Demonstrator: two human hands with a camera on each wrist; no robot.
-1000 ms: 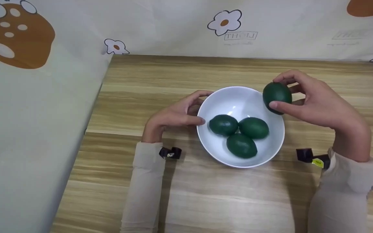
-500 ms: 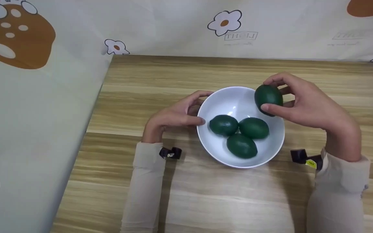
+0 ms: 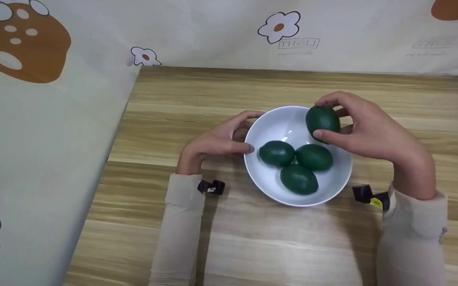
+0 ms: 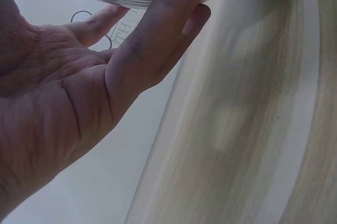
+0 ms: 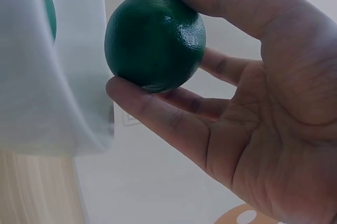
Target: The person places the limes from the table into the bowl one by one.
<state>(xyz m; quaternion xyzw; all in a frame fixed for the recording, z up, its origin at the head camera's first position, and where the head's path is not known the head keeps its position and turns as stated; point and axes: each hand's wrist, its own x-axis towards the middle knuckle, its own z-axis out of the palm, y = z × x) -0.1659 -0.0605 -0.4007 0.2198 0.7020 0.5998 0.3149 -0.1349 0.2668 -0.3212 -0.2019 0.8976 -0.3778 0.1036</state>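
A white bowl [image 3: 264, 180] stands on the wooden table with three dark green limes inside, lying close together: one at left [image 3: 276, 153], one at right [image 3: 314, 157] and one in front [image 3: 299, 179]. My left hand [image 3: 223, 139] holds the bowl's left side, thumb at the rim and fingers spread along the outer wall. Over the bowl's far right rim, my right hand [image 3: 366, 129] pinches another lime [image 3: 323, 122] between thumb and fingers. In the right wrist view that lime [image 5: 152, 42] is round and glossy, held at the fingertips beside the bowl wall [image 5: 31, 87].
The wood-grain table [image 3: 165, 119] meets a pale patterned sheet [image 3: 205, 35] at the back and along the left side. A small black device sits at each wrist, one at left [image 3: 212, 187] and one at right [image 3: 370, 197].
My right hand has moved left and slightly toward me, bringing the held lime from the bowl's right edge to above its inside. The left hand and bowl stay in place.
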